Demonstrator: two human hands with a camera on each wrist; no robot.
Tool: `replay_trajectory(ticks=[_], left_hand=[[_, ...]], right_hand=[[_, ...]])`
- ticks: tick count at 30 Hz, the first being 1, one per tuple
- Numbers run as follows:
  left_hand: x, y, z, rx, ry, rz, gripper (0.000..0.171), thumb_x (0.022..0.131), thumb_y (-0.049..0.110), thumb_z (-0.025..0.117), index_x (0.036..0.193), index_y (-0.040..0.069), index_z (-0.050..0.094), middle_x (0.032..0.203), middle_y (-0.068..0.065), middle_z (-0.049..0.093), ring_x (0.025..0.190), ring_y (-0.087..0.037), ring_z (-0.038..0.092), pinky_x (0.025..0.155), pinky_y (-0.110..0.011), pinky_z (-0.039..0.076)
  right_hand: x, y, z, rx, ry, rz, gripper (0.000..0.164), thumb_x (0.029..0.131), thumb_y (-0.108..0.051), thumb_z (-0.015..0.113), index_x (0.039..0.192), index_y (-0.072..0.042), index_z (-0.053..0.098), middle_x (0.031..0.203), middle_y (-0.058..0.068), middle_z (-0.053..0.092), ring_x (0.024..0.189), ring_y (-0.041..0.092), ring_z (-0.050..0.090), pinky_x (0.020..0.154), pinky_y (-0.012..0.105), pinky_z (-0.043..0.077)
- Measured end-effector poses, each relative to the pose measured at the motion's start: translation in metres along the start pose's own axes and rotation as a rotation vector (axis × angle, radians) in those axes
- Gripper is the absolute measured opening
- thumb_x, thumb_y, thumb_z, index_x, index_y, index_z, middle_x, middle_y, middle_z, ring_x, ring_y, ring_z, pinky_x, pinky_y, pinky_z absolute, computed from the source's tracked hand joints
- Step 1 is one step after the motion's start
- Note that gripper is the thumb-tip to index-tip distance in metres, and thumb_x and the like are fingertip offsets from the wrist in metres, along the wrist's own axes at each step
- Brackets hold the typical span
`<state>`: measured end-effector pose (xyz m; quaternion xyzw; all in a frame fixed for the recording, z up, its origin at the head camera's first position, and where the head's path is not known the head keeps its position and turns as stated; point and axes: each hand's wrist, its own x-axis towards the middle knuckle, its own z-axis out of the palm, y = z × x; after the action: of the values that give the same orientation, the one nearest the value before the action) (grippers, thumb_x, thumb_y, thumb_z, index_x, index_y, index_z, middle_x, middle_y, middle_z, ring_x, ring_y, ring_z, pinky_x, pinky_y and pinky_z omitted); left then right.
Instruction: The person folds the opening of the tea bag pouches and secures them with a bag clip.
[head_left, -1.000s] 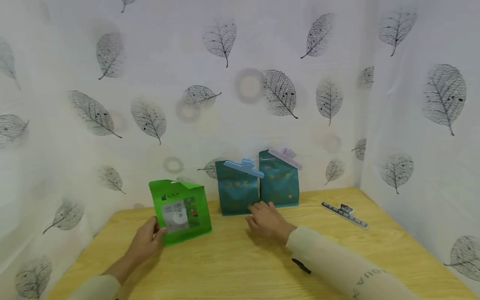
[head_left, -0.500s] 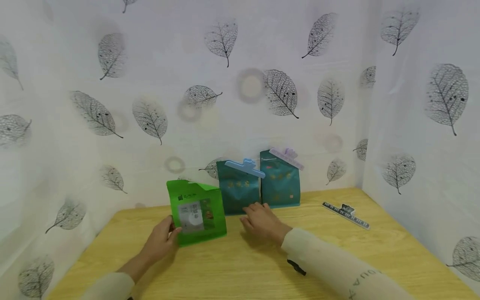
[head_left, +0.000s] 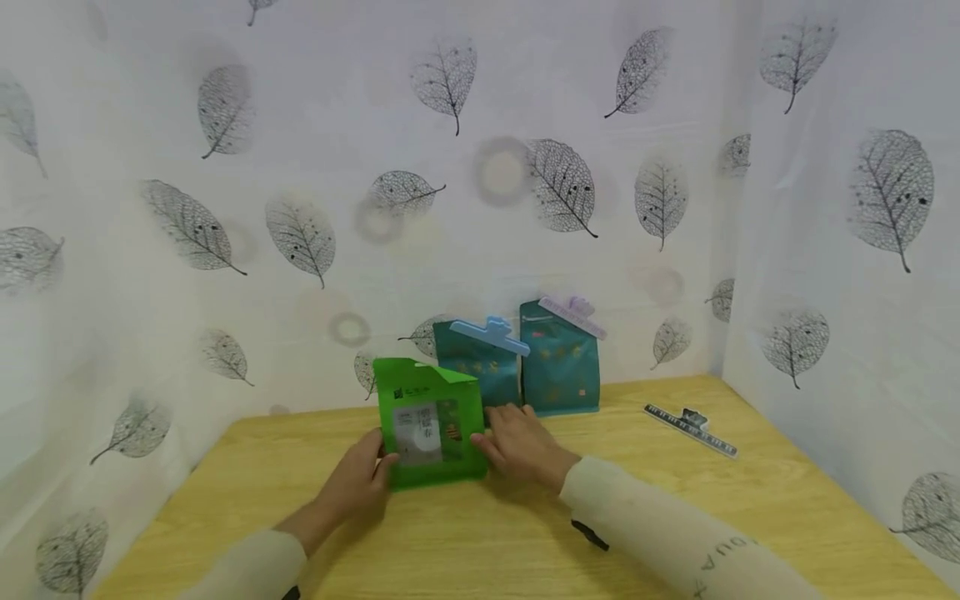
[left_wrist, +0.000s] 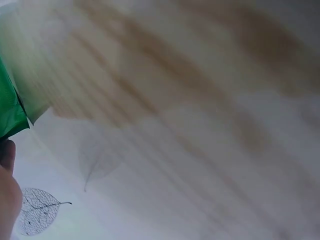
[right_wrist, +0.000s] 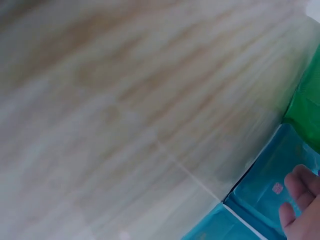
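A green tea pouch [head_left: 420, 410] with a folded top corner stands tilted slightly, its left edge pinched by my left hand [head_left: 352, 479], thumb in front. In the left wrist view only a corner of the pouch [left_wrist: 10, 107] shows. At its right edge is my right hand [head_left: 528, 446], thumb overlapping the edge and fingers in front of the teal pouches. The left teal pouch [head_left: 501, 385] wears a blue clip [head_left: 491, 335] and is partly hidden by the green one. Beside it the right teal pouch [head_left: 558, 375] carries a purple clip [head_left: 573, 317]. The right wrist view shows loosely bent fingers [right_wrist: 300, 187].
A long clear-and-black clip [head_left: 692, 429] lies on the right part of the wooden table [head_left: 465, 550]. Behind and at both sides hang white sheets [head_left: 450, 267] printed with dark leaves.
My left hand has carried the green tea pouch rightward, in front of the left teal pouch and up to my right hand. The right hand has shifted slightly left.
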<state>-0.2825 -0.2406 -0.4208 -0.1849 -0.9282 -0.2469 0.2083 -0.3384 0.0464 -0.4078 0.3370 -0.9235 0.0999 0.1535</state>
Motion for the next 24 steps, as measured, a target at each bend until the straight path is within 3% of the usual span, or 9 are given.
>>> replay_trajectory(ticks=[10, 18, 24], left_hand=[[0.009, 0.008, 0.007, -0.082, 0.035, 0.008, 0.02, 0.088, 0.009, 0.063, 0.106, 0.006, 0.055, 0.088, 0.004, 0.059, 0.081, -0.007, 0.057, 0.076, -0.027, 0.052], [0.01, 0.011, 0.014, -0.215, 0.001, 0.018, 0.023, 0.087, 0.006, 0.064, 0.108, 0.005, 0.056, 0.093, 0.003, 0.061, 0.084, -0.008, 0.06, 0.08, -0.025, 0.053], [0.013, 0.017, 0.019, -0.239, 0.02, 0.126, 0.026, 0.087, 0.009, 0.064, 0.11, 0.003, 0.056, 0.094, 0.0, 0.062, 0.082, -0.008, 0.061, 0.078, -0.027, 0.054]], right_hand=[[-0.004, 0.01, 0.0, -0.099, 0.035, 0.002, 0.066, 0.096, -0.059, 0.018, 0.124, -0.007, 0.049, 0.114, 0.006, 0.061, 0.103, 0.021, 0.054, 0.08, 0.036, 0.035], [-0.011, 0.015, 0.0, -0.122, 0.041, 0.003, 0.058, 0.097, -0.058, 0.024, 0.11, -0.009, 0.052, 0.097, 0.003, 0.06, 0.093, 0.019, 0.054, 0.075, 0.033, 0.031], [-0.02, 0.022, -0.002, -0.129, 0.05, 0.001, 0.053, 0.097, -0.057, 0.027, 0.1, -0.011, 0.052, 0.086, 0.0, 0.056, 0.084, 0.018, 0.05, 0.075, 0.034, 0.03]])
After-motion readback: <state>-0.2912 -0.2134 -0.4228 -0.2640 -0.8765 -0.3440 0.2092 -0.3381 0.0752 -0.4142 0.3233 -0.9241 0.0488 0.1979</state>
